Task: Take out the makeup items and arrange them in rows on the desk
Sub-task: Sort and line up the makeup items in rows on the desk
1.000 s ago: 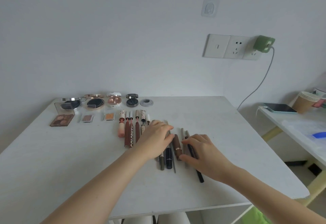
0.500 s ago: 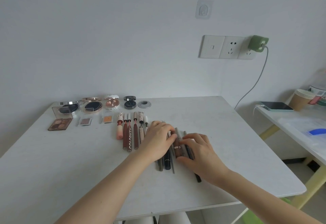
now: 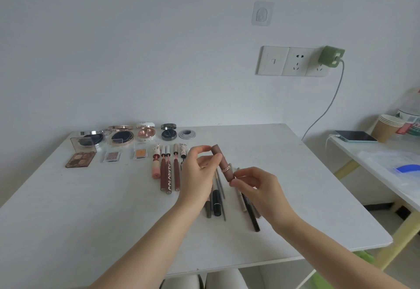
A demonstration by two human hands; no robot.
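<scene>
- Both hands hold the brown lipstick tube (image 3: 222,162) above the desk (image 3: 68,209): the left hand (image 3: 200,175) pinches its upper part, the right hand (image 3: 254,184) pinches its lower end.
- Step in hand, as I judge it: placing this tube into the row.
- Pencils and a black tube (image 3: 217,202) lie under and between the hands; lip glosses (image 3: 168,172) lie just left of the left hand.
- Next move calls for laying it parallel beside them.
</scene>
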